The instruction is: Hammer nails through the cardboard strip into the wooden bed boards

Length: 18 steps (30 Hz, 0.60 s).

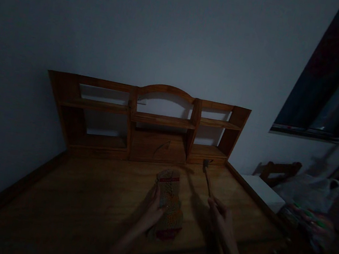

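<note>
My left hand (154, 209) is closed around the left side of a crumpled brown package (172, 202) with dark red bands and an orange print. The package is above or on the wooden desktop; the dim light does not show which. To its right, my right hand (220, 215) grips a long thin stick (207, 183) with a small dark head (206, 163). The stick slants up and away, its head near the foot of the shelf unit. The lower end passes below my fist into shadow. What the dark head is, I cannot make out.
A wooden shelf unit (163, 120) stands along the back of the desktop (89, 191), against the wall. Raised edges border the desk's sides. Beyond its right edge are a white surface (263, 192), a wooden chair back (281, 169) and plastic bags (309, 192).
</note>
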Tool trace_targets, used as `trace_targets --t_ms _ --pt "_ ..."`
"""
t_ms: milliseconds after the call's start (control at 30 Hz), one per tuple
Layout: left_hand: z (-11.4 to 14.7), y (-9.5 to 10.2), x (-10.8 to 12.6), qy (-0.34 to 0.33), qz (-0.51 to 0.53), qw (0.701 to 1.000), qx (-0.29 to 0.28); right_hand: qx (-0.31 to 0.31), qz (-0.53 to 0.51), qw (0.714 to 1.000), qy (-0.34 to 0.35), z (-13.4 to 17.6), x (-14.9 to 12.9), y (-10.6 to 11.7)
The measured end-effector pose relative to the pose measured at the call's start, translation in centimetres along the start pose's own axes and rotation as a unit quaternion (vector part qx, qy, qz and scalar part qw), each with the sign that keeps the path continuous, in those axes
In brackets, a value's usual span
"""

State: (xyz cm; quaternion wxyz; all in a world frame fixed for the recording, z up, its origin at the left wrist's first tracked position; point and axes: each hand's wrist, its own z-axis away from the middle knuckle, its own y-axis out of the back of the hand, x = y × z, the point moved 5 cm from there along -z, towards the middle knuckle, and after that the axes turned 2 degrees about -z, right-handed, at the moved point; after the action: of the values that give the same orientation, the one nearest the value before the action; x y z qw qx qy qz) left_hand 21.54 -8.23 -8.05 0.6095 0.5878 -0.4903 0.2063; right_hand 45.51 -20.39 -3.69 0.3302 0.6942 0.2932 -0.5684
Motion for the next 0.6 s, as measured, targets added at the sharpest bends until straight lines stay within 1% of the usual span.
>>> trace_targets --t_ms 67,167,300,367,433,567,600 --pt "-0.6 -1.6 0.8 0.0 -0.012 1.0 -0.01 0.015 0.055 0.998 0.039 -1.2 -0.7 2.2" --pt "-1.7 -4.8 1.9 0.019 -0.029 0.999 -0.019 0.025 0.124 0.988 0.082 -2.8 -1.5 5.0" --pt "-3.5 -9.3 3.6 0.022 -0.034 0.999 -0.008 0.018 0.191 0.976 0.104 -3.7 -1.6 7.3" --pt "-4.5 -11.2 4.2 0.021 -0.042 0.999 0.0 0.012 0.214 0.971 0.105 -4.0 -1.2 7.8" --pt "-5.3 -12.6 4.6 0.021 -0.057 0.998 0.009 0.001 0.232 0.967 0.105 -4.3 -0.7 7.9" --pt "-6.6 -14.5 5.0 0.016 -0.062 0.998 0.027 -0.024 0.264 0.958 0.108 -5.5 0.4 7.2" --pt "-6.8 -15.0 5.0 0.013 -0.053 0.998 0.023 -0.031 0.272 0.956 0.108 -5.9 0.6 7.0"
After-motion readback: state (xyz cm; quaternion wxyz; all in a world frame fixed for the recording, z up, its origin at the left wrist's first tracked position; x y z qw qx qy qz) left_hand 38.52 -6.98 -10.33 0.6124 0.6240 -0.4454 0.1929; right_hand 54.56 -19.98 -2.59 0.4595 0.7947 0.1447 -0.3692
